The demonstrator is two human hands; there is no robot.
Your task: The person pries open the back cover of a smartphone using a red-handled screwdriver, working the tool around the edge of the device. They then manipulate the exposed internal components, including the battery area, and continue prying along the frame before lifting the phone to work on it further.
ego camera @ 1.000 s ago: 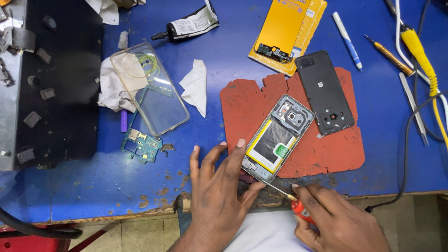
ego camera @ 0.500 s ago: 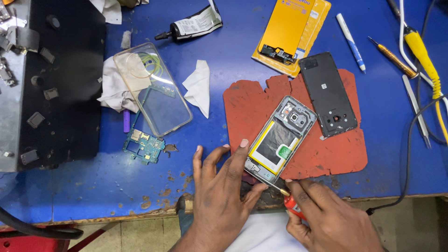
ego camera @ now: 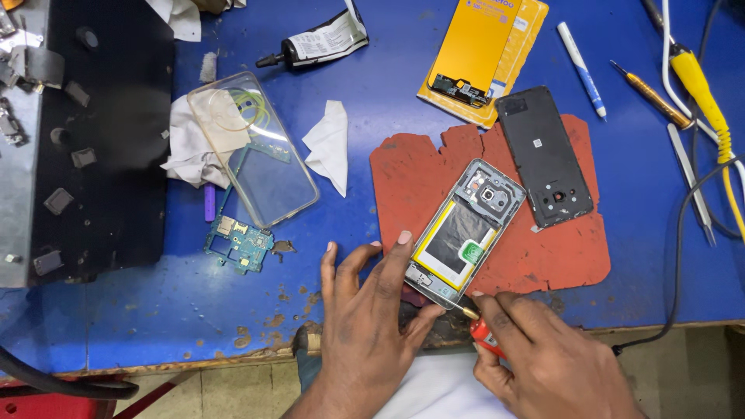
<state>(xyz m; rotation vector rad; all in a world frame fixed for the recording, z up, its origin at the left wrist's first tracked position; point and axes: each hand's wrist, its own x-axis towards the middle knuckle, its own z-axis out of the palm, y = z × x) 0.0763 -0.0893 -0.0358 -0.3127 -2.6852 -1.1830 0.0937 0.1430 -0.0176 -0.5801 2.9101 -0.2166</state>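
Opened phone (ego camera: 466, 235) lies tilted on the red mat (ego camera: 543, 256), near the mat's lower-left edge, battery and frame exposed. Left hand (ego camera: 371, 326) rests open, fingers spread — fingertips pin the phone's lower-left corner. Right hand (ego camera: 543, 361) is closed around a red-handled screwdriver (ego camera: 479, 326), tip at the phone's bottom edge. Black back cover (ego camera: 544, 156) sits just beside the phone on the mat; clear case (ego camera: 252, 147) and small circuit board (ego camera: 239, 243) well apart, left.
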